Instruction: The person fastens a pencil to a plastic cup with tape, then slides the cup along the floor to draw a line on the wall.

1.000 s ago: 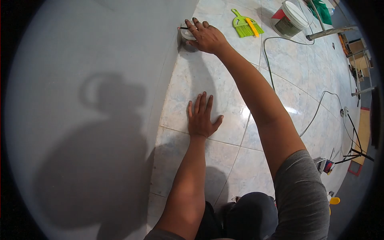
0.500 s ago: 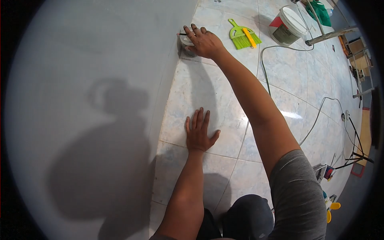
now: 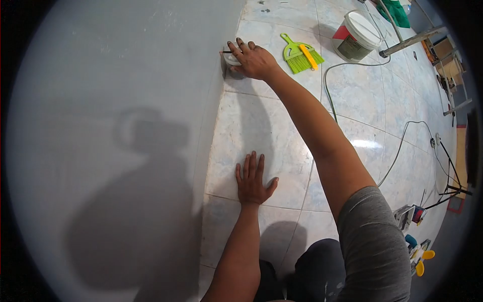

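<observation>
My left hand (image 3: 254, 180) lies flat on the tiled floor (image 3: 287, 156), fingers spread, a short way from the base of the grey wall (image 3: 100, 75). Farther forward, my right hand (image 3: 254, 60) reaches over a small round container (image 3: 232, 59) standing against the wall. A thin dark stick, perhaps a pencil, shows beside its fingers, with the tip at the wall. The fingers are bent around the container's top; the palm side is hidden.
A green dustpan (image 3: 297, 54) with a brush and a yellow-handled tool lies ahead. Behind it stand a white bucket (image 3: 357, 38) and a metal ladder frame (image 3: 412, 41). Cables (image 3: 327, 83) cross the floor. A black tripod (image 3: 453, 189) and tools are at the right.
The view has shifted, so the floor items and both hands sit lower in it. My left hand stays flat on the floor, and my right hand remains at the container by the wall.
</observation>
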Motion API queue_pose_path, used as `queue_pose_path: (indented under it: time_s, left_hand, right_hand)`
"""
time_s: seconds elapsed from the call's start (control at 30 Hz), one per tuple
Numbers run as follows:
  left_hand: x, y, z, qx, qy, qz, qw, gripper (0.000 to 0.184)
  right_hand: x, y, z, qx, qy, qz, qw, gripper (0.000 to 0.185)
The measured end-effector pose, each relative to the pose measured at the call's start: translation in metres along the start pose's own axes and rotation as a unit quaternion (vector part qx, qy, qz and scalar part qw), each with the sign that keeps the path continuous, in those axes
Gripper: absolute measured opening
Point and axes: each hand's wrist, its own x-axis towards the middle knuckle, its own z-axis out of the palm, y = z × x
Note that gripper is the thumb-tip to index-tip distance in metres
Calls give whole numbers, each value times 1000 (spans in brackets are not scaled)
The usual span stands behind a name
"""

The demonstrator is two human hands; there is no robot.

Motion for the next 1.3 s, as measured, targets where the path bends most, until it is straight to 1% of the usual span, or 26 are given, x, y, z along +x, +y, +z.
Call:
queue_pose_path:
  time_s: [0.03, 0.1, 0.2, 0.33, 0.43, 0.6, 0.67, 0.77, 0.8, 0.93, 1.03, 1.1, 1.17, 1.23, 1.27, 1.3]
  left_hand:
    - [-1, -2, 1, 1, -4, 4, 1000, 92]
    - [1, -1, 0, 3, -9, 5, 1000, 93]
    - [1, 0, 0, 12, -30, -2, 999, 93]
    - [2, 0, -2, 9, -34, -1, 999, 94]
    - [2, 0, -4, 12, -59, -7, 998, 95]
    - [4, 0, -7, 14, -76, -16, 997, 99]
    - [5, 0, -7, 7, -64, -19, 998, 98]
    - [5, 1, -6, 15, -46, -21, 999, 97]
    - [7, 1, -6, 21, -42, -16, 999, 96]
    - [7, 5, -5, 34, -52, -27, 998, 96]
    - [12, 9, -5, 30, -74, -29, 996, 99]
    - [19, 15, -10, 18, -76, -43, 996, 103]
    - [33, 17, -4, 7, -69, -35, 997, 104]
    - [64, 22, 1, -6, -63, -29, 998, 106]
    - [89, 26, 4, -5, -46, -16, 999, 107]
    - [113, 31, 8, -5, -26, -2, 1000, 107]
  right_hand:
    - [0, 1, 0, 1, -1, 6, 1000, 87]
    - [3, 5, 6, -5, 39, -15, 999, 87]
    - [6, 9, 6, -2, 37, -9, 999, 86]
    - [12, 16, 5, -2, 28, -11, 1000, 85]
    - [18, 23, 10, 1, 31, -10, 999, 84]
    - [29, 34, 5, -19, 4, -12, 1000, 87]
    - [36, 37, 2, 11, -21, 16, 1000, 84]
    - [40, 42, 2, 8, -30, -2, 1000, 84]
    - [40, 43, 4, 11, -15, -5, 1000, 85]
    - [40, 45, 9, 25, -13, -11, 1000, 86]
    - [39, 49, 10, 17, 10, -12, 1000, 87]
    - [40, 49, 7, 23, 7, -15, 1000, 88]
    - [40, 50, 9, 27, 3, -17, 999, 88]
    - [39, 49, 10, 29, 15, -9, 999, 87]
    - [38, 49, 13, 31, 12, -7, 999, 87]
    - [39, 49, 17, 29, 34, -12, 999, 86]
